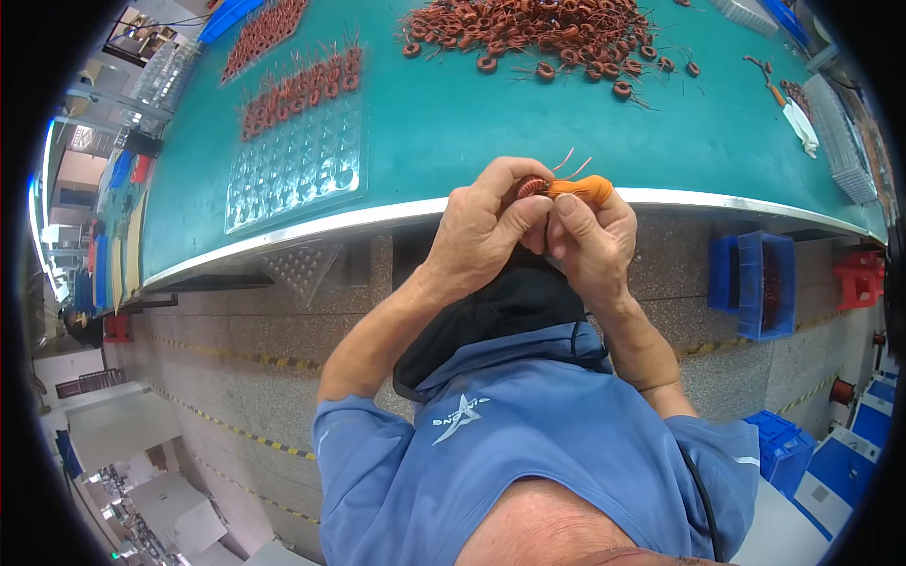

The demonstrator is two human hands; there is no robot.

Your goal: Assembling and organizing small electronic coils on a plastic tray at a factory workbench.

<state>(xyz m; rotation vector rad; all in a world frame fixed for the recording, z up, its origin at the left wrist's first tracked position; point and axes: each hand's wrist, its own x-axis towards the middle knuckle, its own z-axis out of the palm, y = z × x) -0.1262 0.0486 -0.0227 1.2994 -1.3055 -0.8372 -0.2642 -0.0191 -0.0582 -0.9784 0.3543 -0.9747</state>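
Observation:
Just over the near edge of the green table [425, 123], my two hands meet. My left hand [472, 231] is closed, pinching a copper-wound ring coil [531, 186] between thumb and fingers. Two thin wire ends stick up beside the coil. An orange-handled tool [593, 190] lies in my right hand [604, 238], which is closed around it with the thumb pressed on the handle. The tool's tip points at the coil and is mostly hidden by my fingers, so its kind does not show.
A large heap of ring coils [557, 38] lies at the table's far middle. To the left, a clear plastic tray [293, 179] holds rows of coils in its far part. Another orange-handled tool [777, 95] lies far right. Blue bins [766, 288] stand below the table.

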